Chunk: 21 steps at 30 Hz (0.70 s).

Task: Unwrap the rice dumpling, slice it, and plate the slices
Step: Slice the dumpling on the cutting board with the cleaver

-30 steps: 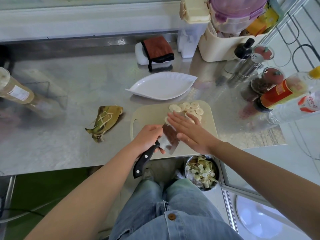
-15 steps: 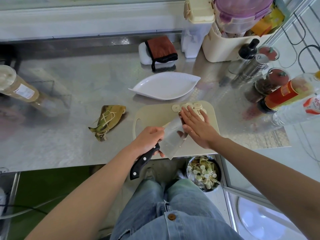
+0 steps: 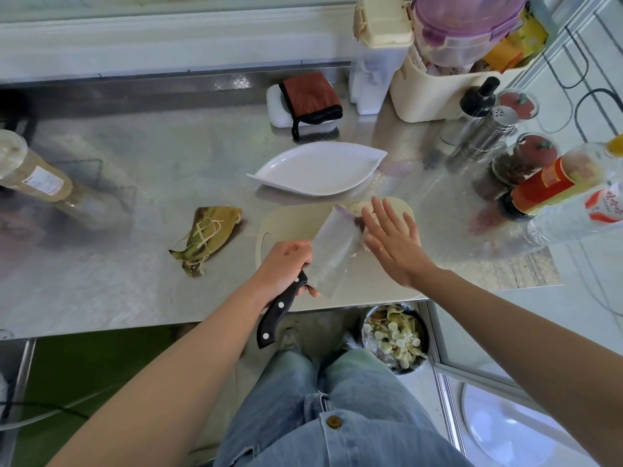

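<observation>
Steel counter fills the scene, and I go over it from the left side. A wrapped rice dumpling, with leaves and string on it, lies on the bare steel just beside the cutting board, well apart from both hands. I judge that it waits there for a later turn and is kept off the board so it takes no room from the cutting.

The left hand grips the black handle of a cleaver, with its fingers curled round the handle close to the blade. The broad blade is tilted, flat side up, and its far end reaches the slices at the far right corner of the board. I think it serves as a shovel here, not as a knife. The white plate stands bare just behind the board, so the way to carry is short.

The right hand holds nothing. Its fingers are straight and a little spread, and it is set against the slices from the right, probably to push them onto the blade.

Blade and right hand cover most of the slices, so I cannot count them, nor tell if any lies on the steel already. Under the counter edge a bin shows pale scraps, but I cannot say what they are. A red-labelled bottle at the far right is cut off by the edge.
</observation>
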Each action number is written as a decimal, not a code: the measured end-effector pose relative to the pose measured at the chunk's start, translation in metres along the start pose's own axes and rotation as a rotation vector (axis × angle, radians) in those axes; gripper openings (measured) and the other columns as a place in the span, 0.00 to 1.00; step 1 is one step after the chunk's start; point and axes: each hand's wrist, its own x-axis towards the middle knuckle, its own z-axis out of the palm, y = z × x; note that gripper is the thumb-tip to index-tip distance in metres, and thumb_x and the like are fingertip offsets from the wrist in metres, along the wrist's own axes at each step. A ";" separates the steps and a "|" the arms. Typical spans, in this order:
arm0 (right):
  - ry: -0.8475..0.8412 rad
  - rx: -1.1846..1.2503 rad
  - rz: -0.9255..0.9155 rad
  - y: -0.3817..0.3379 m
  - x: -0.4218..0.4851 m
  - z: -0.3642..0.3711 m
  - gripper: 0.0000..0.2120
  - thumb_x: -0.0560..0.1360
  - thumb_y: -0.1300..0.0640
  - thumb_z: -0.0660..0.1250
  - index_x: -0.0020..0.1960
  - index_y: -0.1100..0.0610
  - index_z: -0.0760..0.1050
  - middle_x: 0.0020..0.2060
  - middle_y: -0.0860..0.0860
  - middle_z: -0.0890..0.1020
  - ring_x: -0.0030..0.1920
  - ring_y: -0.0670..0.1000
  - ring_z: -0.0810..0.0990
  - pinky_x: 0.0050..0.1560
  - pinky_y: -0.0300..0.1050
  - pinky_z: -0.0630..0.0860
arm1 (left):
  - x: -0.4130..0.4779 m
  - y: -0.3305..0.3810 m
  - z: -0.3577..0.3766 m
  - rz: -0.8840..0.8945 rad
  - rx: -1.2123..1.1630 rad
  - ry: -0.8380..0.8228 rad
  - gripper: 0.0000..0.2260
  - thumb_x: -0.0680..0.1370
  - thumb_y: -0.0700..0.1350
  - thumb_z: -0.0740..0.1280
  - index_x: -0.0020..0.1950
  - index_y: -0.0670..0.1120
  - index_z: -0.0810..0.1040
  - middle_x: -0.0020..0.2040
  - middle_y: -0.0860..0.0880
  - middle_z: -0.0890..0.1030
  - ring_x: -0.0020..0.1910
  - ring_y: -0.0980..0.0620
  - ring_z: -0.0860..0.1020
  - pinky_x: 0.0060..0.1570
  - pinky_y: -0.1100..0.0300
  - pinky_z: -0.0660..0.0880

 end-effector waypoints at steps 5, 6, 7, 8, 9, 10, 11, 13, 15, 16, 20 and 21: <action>0.017 -0.039 0.033 -0.001 0.000 0.001 0.36 0.74 0.34 0.27 0.78 0.47 0.40 0.76 0.46 0.35 0.75 0.48 0.30 0.75 0.56 0.35 | 0.001 0.002 0.000 -0.005 0.000 0.019 0.07 0.74 0.37 0.56 0.37 0.38 0.63 0.32 0.40 0.67 0.24 0.41 0.77 0.25 0.61 0.58; 0.038 -0.006 0.068 0.000 0.000 0.000 0.36 0.74 0.33 0.27 0.78 0.47 0.40 0.76 0.47 0.35 0.75 0.48 0.30 0.75 0.56 0.36 | 0.001 0.002 0.001 -0.005 -0.012 0.016 0.06 0.74 0.37 0.56 0.38 0.36 0.63 0.33 0.40 0.67 0.23 0.41 0.77 0.26 0.59 0.58; 0.047 0.030 0.065 -0.001 0.000 -0.002 0.34 0.75 0.33 0.28 0.77 0.45 0.40 0.76 0.47 0.34 0.75 0.48 0.30 0.75 0.56 0.35 | 0.002 0.002 0.000 -0.009 -0.022 0.019 0.06 0.73 0.38 0.57 0.39 0.35 0.64 0.35 0.40 0.66 0.22 0.42 0.76 0.28 0.58 0.57; 0.046 0.062 0.027 -0.004 -0.001 -0.004 0.31 0.76 0.34 0.31 0.77 0.42 0.40 0.76 0.46 0.34 0.75 0.48 0.30 0.74 0.55 0.35 | 0.003 0.001 0.001 -0.011 -0.027 0.024 0.07 0.72 0.39 0.57 0.40 0.34 0.64 0.36 0.40 0.65 0.22 0.42 0.76 0.28 0.56 0.57; 0.042 0.087 -0.028 -0.008 -0.002 -0.005 0.29 0.77 0.36 0.33 0.77 0.41 0.40 0.76 0.46 0.33 0.75 0.48 0.30 0.74 0.54 0.34 | 0.004 0.001 0.002 -0.013 -0.032 0.028 0.08 0.72 0.39 0.57 0.40 0.34 0.63 0.36 0.40 0.65 0.23 0.41 0.76 0.29 0.56 0.56; 0.033 0.106 -0.079 -0.012 -0.003 -0.006 0.28 0.78 0.37 0.34 0.76 0.40 0.40 0.76 0.46 0.33 0.75 0.48 0.30 0.73 0.53 0.32 | 0.006 0.001 0.003 -0.011 -0.047 0.029 0.08 0.71 0.39 0.58 0.40 0.34 0.63 0.36 0.40 0.65 0.24 0.40 0.77 0.28 0.56 0.56; 0.017 0.119 -0.119 -0.017 -0.004 -0.005 0.27 0.78 0.38 0.35 0.76 0.40 0.41 0.76 0.46 0.33 0.75 0.48 0.30 0.73 0.52 0.31 | 0.007 0.001 0.005 -0.003 -0.072 0.031 0.07 0.71 0.39 0.58 0.39 0.34 0.63 0.35 0.40 0.65 0.25 0.39 0.78 0.28 0.56 0.55; -0.012 0.120 -0.156 -0.025 -0.007 -0.002 0.26 0.78 0.39 0.36 0.76 0.40 0.41 0.75 0.46 0.32 0.74 0.47 0.29 0.71 0.49 0.28 | 0.010 0.001 0.008 0.007 -0.126 0.043 0.09 0.69 0.39 0.58 0.39 0.32 0.65 0.34 0.40 0.65 0.26 0.38 0.78 0.27 0.55 0.55; -0.019 0.131 -0.133 -0.023 -0.011 0.001 0.27 0.78 0.38 0.35 0.76 0.40 0.41 0.75 0.47 0.32 0.74 0.47 0.28 0.69 0.46 0.26 | 0.013 0.001 0.010 0.019 -0.180 0.062 0.11 0.68 0.40 0.59 0.40 0.30 0.67 0.36 0.39 0.67 0.26 0.38 0.78 0.25 0.57 0.57; -0.020 0.134 -0.113 -0.019 -0.013 0.002 0.27 0.77 0.38 0.35 0.76 0.40 0.41 0.75 0.47 0.32 0.73 0.47 0.27 0.69 0.45 0.25 | 0.013 0.001 0.010 0.026 -0.203 0.080 0.10 0.68 0.39 0.59 0.39 0.31 0.67 0.36 0.38 0.67 0.26 0.39 0.78 0.24 0.59 0.59; -0.010 0.095 -0.072 0.002 -0.027 0.005 0.29 0.77 0.36 0.34 0.77 0.39 0.46 0.76 0.46 0.35 0.74 0.46 0.30 0.69 0.42 0.26 | 0.010 0.002 0.006 0.024 -0.226 0.179 0.09 0.73 0.35 0.56 0.32 0.42 0.63 0.27 0.40 0.69 0.28 0.40 0.79 0.23 0.61 0.60; 0.023 0.118 -0.048 0.004 -0.029 0.004 0.29 0.77 0.35 0.36 0.77 0.40 0.49 0.77 0.46 0.39 0.76 0.46 0.35 0.70 0.44 0.30 | 0.009 0.003 0.007 0.035 -0.229 0.185 0.10 0.73 0.35 0.56 0.32 0.43 0.63 0.27 0.41 0.68 0.28 0.40 0.79 0.23 0.61 0.60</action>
